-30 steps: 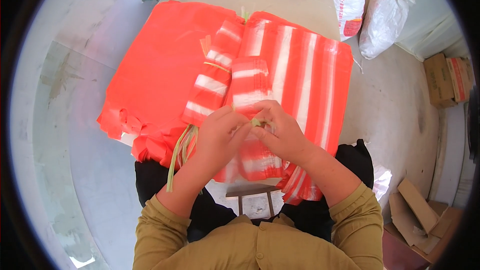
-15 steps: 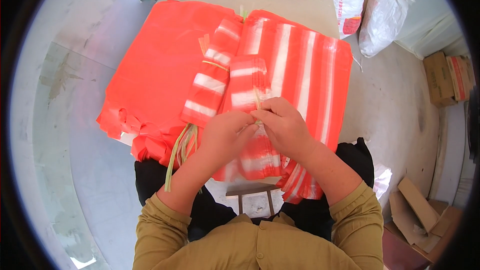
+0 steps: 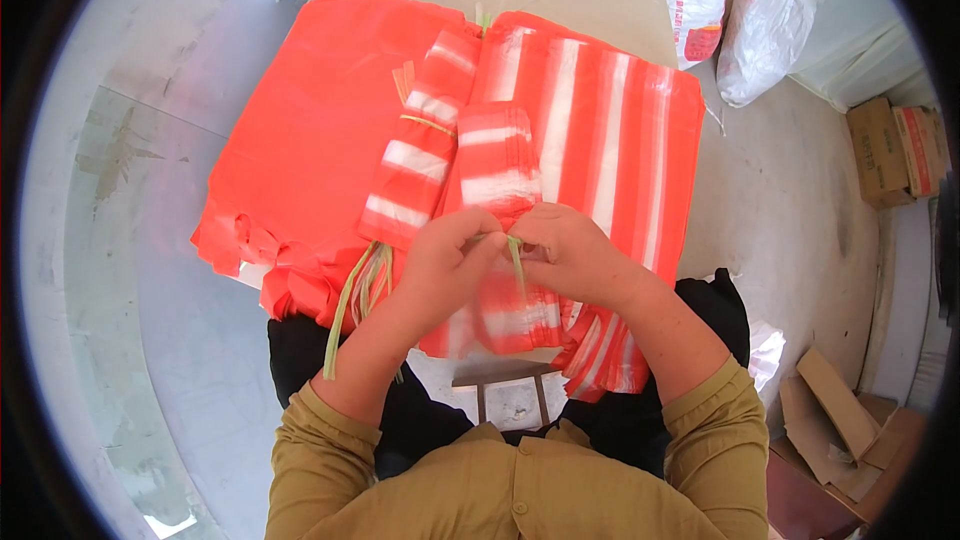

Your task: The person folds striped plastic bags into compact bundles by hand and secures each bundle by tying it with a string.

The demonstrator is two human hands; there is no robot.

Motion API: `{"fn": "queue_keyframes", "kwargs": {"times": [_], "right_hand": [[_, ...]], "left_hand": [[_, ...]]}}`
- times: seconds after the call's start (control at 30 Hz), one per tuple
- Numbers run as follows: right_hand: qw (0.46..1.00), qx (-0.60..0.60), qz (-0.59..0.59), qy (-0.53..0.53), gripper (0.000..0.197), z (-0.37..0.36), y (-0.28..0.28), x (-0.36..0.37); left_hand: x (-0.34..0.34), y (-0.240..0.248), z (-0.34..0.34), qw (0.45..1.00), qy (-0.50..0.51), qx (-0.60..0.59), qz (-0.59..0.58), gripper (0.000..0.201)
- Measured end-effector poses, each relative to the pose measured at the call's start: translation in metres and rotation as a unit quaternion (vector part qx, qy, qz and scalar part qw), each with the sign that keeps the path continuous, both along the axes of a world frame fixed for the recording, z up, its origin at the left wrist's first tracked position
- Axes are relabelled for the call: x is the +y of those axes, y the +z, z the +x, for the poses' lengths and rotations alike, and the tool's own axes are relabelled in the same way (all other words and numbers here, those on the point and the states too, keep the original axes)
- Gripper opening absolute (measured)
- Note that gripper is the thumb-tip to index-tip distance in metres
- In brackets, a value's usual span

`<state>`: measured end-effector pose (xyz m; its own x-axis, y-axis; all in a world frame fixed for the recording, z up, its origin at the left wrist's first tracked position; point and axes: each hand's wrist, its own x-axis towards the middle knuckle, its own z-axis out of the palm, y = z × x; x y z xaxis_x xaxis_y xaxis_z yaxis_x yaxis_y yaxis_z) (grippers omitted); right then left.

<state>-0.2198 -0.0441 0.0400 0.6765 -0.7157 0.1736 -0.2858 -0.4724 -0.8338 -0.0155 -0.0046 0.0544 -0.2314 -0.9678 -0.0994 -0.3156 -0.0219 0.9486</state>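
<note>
My left hand (image 3: 447, 258) and my right hand (image 3: 575, 256) meet over a folded bundle of red-and-white striped plastic sheets (image 3: 499, 145). Both hands pinch a thin green tie strip (image 3: 516, 256) at the bundle's middle, one end hanging down between them. Fingers cover most of the strip, so any knot is hidden. Just left lies another striped bundle (image 3: 412, 160) with a yellowish tie around it. Loose green strips (image 3: 362, 285) dangle beside my left forearm. Underneath, to the right, spreads a larger stack of striped sheets (image 3: 625, 140).
A plain red stack of sheets (image 3: 335, 90) lies left, crumpled at its near corner. White sacks (image 3: 770, 25) stand at the far right. Cardboard boxes (image 3: 880, 155) sit by the right wall, and an open carton (image 3: 845, 430) is at the lower right.
My hands have drawn slightly apart at the tie strip. Its end pointed upward before and now hangs downward. The bundles stay in place.
</note>
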Motion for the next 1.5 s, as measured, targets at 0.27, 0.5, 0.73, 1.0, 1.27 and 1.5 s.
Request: {"fn": "queue_keyframes", "kwargs": {"times": [0.27, 0.5, 0.73, 1.0, 1.27, 1.5], "right_hand": [[0.993, -0.014, -0.060, -0.100, 0.017, -0.002, -0.005, 0.004], [0.981, -0.003, -0.113, -0.155, 0.017, -0.017, -0.009, -0.002], [0.977, 0.109, -0.092, -0.157, 0.019, -0.024, -0.008, 0.000], [0.979, 0.111, -0.031, -0.168, 0.016, -0.031, -0.013, -0.002], [0.971, -0.047, 0.179, -0.154, 0.020, -0.030, -0.014, -0.003], [0.896, -0.212, 0.371, -0.116, 0.023, -0.012, -0.016, 0.000]], "left_hand": [[0.000, -0.003, -0.001, 1.000, 0.026, 0.001, -0.012, 0.008], [-0.009, -0.003, 0.003, 0.970, 0.056, -0.169, -0.164, 0.008], [-0.012, -0.007, 0.007, 0.950, 0.084, -0.230, -0.194, 0.018], [-0.014, -0.011, 0.004, 0.947, 0.088, -0.247, -0.187, 0.030], [-0.012, -0.017, 0.005, 0.948, 0.087, -0.236, -0.193, 0.034], [-0.011, -0.020, 0.003, 0.946, 0.084, -0.237, -0.205, 0.036]]}}
